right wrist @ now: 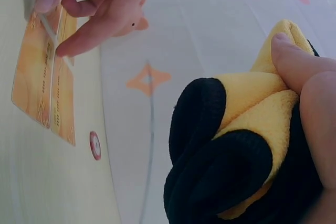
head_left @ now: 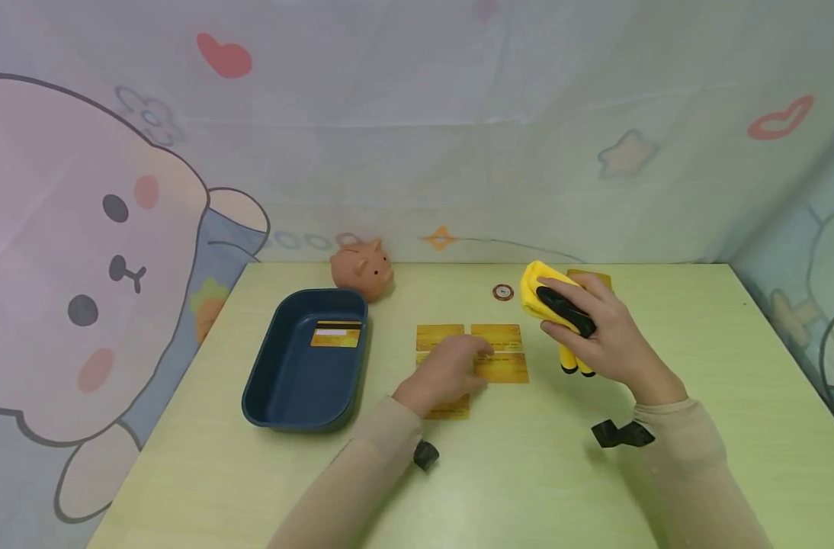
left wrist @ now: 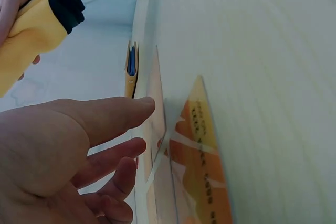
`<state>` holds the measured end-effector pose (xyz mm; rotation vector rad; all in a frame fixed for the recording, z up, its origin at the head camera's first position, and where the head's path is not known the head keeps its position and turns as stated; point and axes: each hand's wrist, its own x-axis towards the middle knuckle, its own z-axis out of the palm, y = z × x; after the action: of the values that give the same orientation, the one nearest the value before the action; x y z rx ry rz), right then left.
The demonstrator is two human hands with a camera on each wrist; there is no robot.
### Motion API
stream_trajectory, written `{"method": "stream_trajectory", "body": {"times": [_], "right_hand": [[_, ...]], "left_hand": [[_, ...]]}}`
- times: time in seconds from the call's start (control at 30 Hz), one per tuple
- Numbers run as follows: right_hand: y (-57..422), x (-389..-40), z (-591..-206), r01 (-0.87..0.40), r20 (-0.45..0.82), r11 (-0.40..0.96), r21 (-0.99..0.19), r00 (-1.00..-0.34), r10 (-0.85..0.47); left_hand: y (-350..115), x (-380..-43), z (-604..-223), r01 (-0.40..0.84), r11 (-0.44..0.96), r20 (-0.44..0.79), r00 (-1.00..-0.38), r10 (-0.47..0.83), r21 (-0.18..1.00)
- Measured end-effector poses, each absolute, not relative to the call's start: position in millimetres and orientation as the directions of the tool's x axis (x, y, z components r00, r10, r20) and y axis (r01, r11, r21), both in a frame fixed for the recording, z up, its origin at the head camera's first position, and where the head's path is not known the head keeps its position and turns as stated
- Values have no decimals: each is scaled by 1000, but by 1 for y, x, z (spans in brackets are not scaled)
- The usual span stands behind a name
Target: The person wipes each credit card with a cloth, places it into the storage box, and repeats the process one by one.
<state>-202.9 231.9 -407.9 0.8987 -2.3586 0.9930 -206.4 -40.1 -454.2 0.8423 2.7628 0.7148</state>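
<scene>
Several golden bank cards (head_left: 502,369) lie side by side on the table. Over them hovers my left hand (head_left: 447,370), its fingers loosely bent with nothing between them; it hides part of the cards on the left. In the left wrist view its thumb extends close beside a card (left wrist: 205,150). My right hand (head_left: 605,328) grips a folded yellow cloth with black edging (head_left: 542,293), raised over the table to the right of the cards. The right wrist view shows the cloth's folded layers (right wrist: 257,93), with the thumb pressed on the yellow side.
A dark blue tray (head_left: 300,396) holds one more card (head_left: 336,334). Behind it stands a pink piggy bank (head_left: 362,268). A red-and-white poker chip (head_left: 503,292) lies beyond the cards. A yellow item (head_left: 598,280) sits partly hidden behind the right hand, near the patterned backdrop.
</scene>
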Motion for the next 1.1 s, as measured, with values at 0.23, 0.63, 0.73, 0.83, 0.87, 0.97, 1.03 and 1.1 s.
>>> {"method": "stream_trajectory", "body": {"times": [0.23,0.63,0.73,0.83,0.87,0.97,1.03,1.1], "right_hand": [[230,-202,-406,-702,590,540,-465,-700,-403],[230,-199,-407,-698,586,538,-473,-705,-399],[231,-199,-408,-703,596,531,-473,-699,-395],[231,-199,-408,-705,601,530,-471,-697,-392],[230,-198,-409,-704,600,531,-471,-697,-392],[229,-198,-408,-703,599,533,-470,-698,-393],[229,-198,-408,-701,597,534,-472,-700,-392],[229,-198,-407,-701,598,533,-474,-700,-390]], "left_hand": [[-35,-209,-458,461,757,-27,-846,532,462],[-30,-211,-458,430,783,-54,-862,504,450],[-29,-211,-458,427,786,-65,-861,505,447],[-27,-211,-456,427,790,-79,-858,507,440],[-27,-211,-455,426,792,-84,-857,508,437],[-26,-212,-454,420,800,-102,-858,504,428],[-25,-213,-454,417,803,-109,-857,504,426],[-24,-214,-454,415,803,-120,-855,505,428]]}}
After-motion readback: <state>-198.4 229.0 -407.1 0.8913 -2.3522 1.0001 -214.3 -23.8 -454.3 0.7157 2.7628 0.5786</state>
